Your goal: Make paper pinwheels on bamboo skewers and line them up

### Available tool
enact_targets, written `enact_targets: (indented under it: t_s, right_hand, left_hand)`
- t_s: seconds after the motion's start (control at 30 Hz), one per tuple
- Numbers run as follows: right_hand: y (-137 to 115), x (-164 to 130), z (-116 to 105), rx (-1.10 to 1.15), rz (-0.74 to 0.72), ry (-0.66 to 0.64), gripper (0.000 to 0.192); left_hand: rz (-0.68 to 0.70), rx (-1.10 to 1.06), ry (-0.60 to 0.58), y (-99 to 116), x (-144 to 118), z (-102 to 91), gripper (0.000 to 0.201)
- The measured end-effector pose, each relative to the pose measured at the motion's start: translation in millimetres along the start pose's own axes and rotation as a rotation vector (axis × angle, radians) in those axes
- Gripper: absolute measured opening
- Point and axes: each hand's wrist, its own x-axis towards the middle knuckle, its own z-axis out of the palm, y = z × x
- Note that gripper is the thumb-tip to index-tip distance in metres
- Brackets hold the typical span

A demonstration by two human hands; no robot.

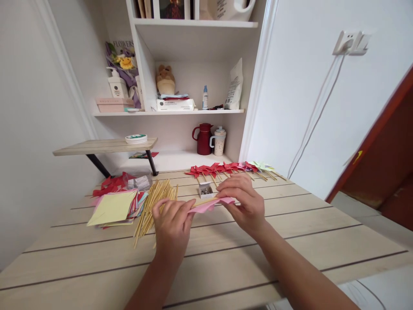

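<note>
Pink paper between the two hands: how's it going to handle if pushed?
Probably floppy: the pink paper looks like a thin sheet with uneven, bent edges. Likely light and easily creased, given how little bulk shows. The straight, slim stick along its top edge may resist bending more.

Looks like a room in a home, with a wooden table (219, 267) in use for papercraft. Includes white built-in shelves (196, 23) stocked with personal belongings: a plush toy (165, 79), a pump bottle (118, 86), a bouquet (125, 63) wrapped in purple and, lower down, a red jug (204, 140) beside a lidded tumbler (219, 142). Continues past a plain white wall (300, 51) with a socket (346, 42) and a plugged-in cord (314, 122) to a reddish-brown door frame (376, 135) at the far right. Shows handicraft through paper squares (114, 206), piled thin sticks (159, 198) and a row of paper pinwheels (209, 169) on the slatted top.
</note>
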Motion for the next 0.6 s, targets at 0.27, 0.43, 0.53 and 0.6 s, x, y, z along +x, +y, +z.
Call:
enact_targets:
  t_s: [0.27,0.43,0.53,0.6]
  right_hand:
    - [-4,0,-1,-0.040,0.010,0.006,0.015]
    - [-4,1,-2,-0.043,0.009,-0.009,0.015]
    - [-4,1,-1,-0.049,-0.006,0.002,0.015]
    - [-4,1,-1,-0.051,-0.018,0.022,0.017]
  left_hand:
    - [0.023,0.018,0.029,7,2,-4.5,0.014]
    - [0.043,0.031,0.071,11,1,-2.1,0.011]
    - [0.024,0.033,0.078,12,0,-2.2,0.012]
    - [0.018,0.043,0.082,13,0,-3.1,0.013]
